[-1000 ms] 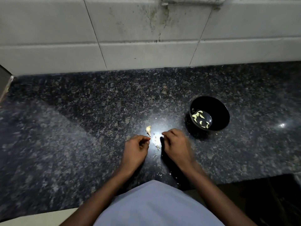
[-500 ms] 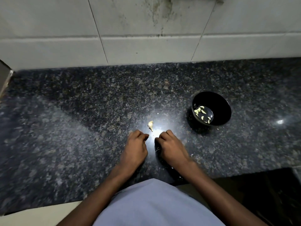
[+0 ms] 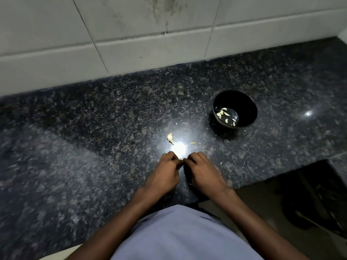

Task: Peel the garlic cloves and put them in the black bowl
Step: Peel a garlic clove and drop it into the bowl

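My left hand (image 3: 165, 175) and my right hand (image 3: 202, 173) lie knuckles up on the dark granite counter (image 3: 84, 147). Their curled fingertips meet and pinch a small garlic clove that is almost wholly hidden between them. One unpeeled garlic clove (image 3: 170, 137) lies on the counter just beyond my left hand, beside a bright light reflection. The black bowl (image 3: 251, 102) stands to the far right of my hands, with several peeled cloves (image 3: 224, 114) in its bottom.
A small scrap of peel (image 3: 193, 143) lies beyond my right hand, with tiny bits scattered nearby. A white tiled wall (image 3: 131, 44) backs the counter. The counter's front edge runs along the lower right, above a dark floor (image 3: 300, 203).
Both hands have drawn together until the fingertips touch. The view has shifted, and the scrap of peel now shows on the counter beyond my right hand.
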